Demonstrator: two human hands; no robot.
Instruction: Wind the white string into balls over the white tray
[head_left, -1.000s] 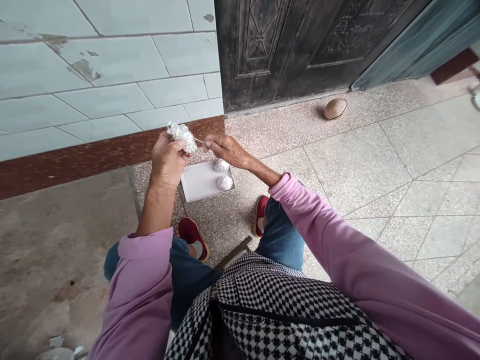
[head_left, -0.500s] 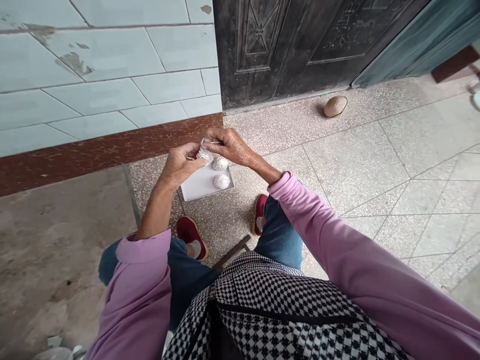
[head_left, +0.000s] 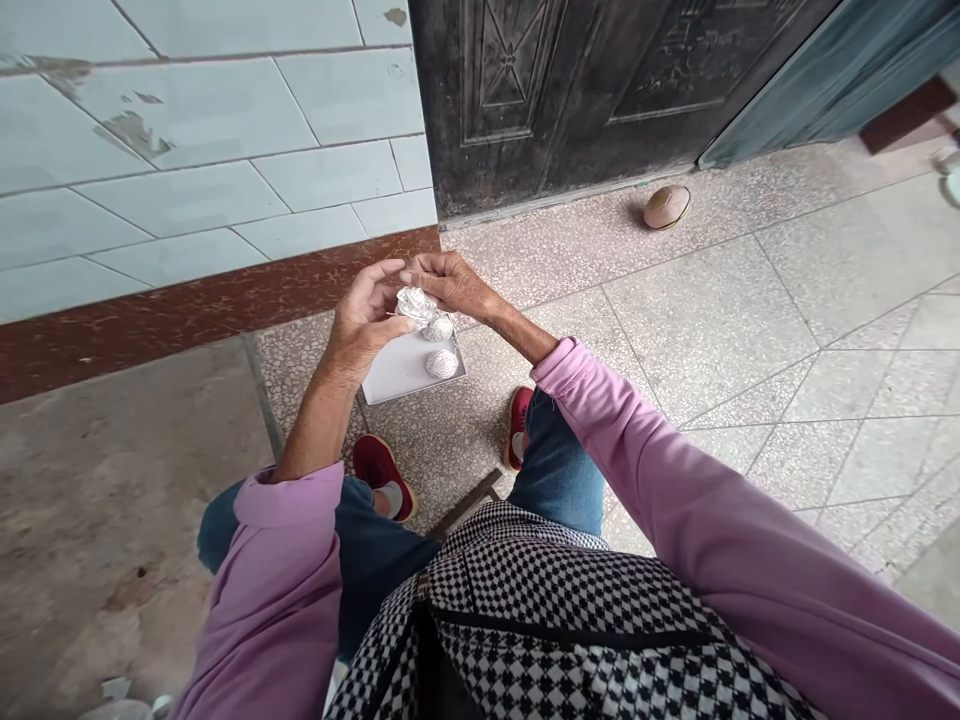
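Here's the left hand (head_left: 358,318), grip curled round a loose, roundish bundle of white thread (head_left: 415,304), no clear long axis, over the shallow white rectangular tray's (head_left: 394,370) far edge; two white thread balls (head_left: 442,364) by its right edge; right hand (head_left: 452,283), fingertips together just beyond the bundle, pinching what, can't tell.

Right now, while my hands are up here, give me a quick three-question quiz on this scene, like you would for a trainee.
1. How many white balls lie in the tray?

2. True or false: both shoes in view are black.

3. What is the left hand holding? A: a shoe. B: a white bundle. C: the door.

Key:
1. Two, at one end of the tray.
2. False; the shoes are red.
3. B.
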